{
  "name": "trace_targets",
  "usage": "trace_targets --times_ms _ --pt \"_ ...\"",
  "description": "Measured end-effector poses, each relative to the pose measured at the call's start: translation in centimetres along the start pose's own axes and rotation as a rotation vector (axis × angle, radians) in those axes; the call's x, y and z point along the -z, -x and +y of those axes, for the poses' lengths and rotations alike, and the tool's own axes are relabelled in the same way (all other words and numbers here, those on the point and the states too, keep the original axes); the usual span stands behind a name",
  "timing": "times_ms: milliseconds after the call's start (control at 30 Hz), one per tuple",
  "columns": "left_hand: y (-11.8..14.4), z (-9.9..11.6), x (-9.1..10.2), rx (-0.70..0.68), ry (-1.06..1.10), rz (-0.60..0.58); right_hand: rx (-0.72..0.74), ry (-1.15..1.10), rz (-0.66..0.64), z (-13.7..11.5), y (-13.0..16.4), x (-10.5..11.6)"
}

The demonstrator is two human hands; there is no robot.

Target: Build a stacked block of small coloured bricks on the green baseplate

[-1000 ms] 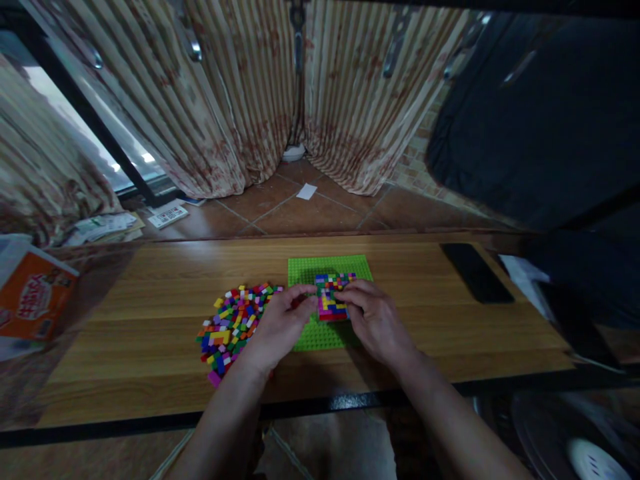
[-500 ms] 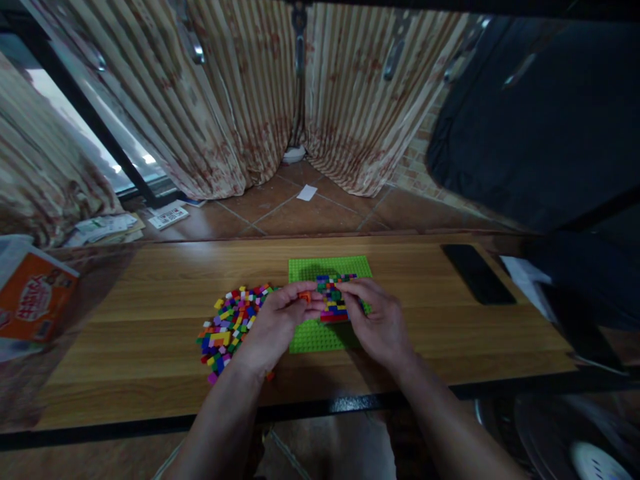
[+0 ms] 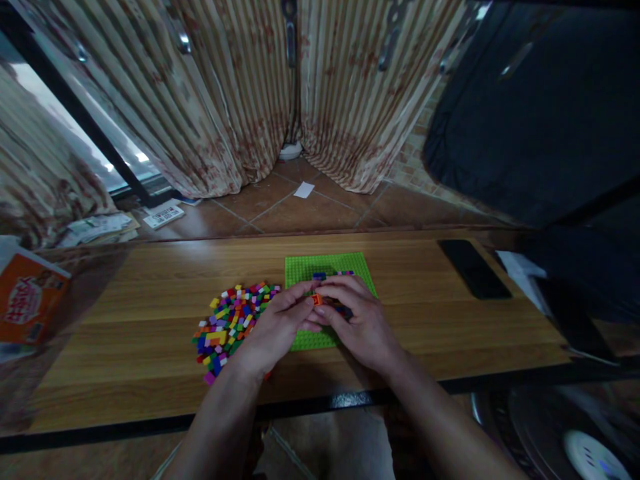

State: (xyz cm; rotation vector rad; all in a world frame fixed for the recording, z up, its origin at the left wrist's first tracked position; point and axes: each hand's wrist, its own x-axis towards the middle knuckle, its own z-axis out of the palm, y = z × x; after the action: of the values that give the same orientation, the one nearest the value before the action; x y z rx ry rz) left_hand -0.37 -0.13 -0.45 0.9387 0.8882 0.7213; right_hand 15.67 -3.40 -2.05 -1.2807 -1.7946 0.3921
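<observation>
An orange toy brick (image 3: pixel 317 300) is pinched between the fingertips of my left hand (image 3: pixel 283 327) and my right hand (image 3: pixel 357 320), which meet over the green baseplate (image 3: pixel 305 267). Both hands have their fingers closed around it. Beneath them, rows of coloured bricks (image 3: pixel 319 276) stand on the baseplate, mostly covered by my right hand. To the left of my left hand spreads a pile of loose bricks (image 3: pixel 227 327) in many colours, partly hidden by my left forearm.
A black phone (image 3: pixel 474 269) lies on the right part of the wooden table (image 3: pixel 150 300). Beyond the table's left end is an orange-labelled container (image 3: pixel 31 293). Papers (image 3: pixel 97 229) lie on the floor near the curtains (image 3: pixel 240 100). A round dark object (image 3: pixel 545 433) stands below the table at right.
My right hand has moved left from the built bricks to meet my left hand at the orange brick. The bricks on the baseplate are now more covered. The view has shifted slightly.
</observation>
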Motion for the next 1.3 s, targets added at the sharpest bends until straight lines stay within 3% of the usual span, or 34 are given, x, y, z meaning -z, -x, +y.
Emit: trace_targets --times_ms 267,533,700,833,1300 --pt "-0.1 -0.1 -0.6 -0.005 -0.037 -0.035 -0.068 -0.225 0.025 -0.2 0.1 -0.3" --pt "-1.1 -0.8 0.7 -0.116 -0.252 0.228 -0.093 -0.011 0.055 1.6 -0.3 0.6" --pt "-1.2 -1.2 1.1 -0.147 -0.382 0.201 -0.006 0.167 -0.054 1.4 -0.6 -0.1" --pt "-1.1 -1.3 1.0 -0.165 -0.455 0.17 0.025 0.234 -0.062 1.5 -0.7 -0.5" --pt "-1.0 -1.2 0.1 -0.179 -0.545 0.119 -0.122 0.193 0.138 1.2 -0.4 -0.4"
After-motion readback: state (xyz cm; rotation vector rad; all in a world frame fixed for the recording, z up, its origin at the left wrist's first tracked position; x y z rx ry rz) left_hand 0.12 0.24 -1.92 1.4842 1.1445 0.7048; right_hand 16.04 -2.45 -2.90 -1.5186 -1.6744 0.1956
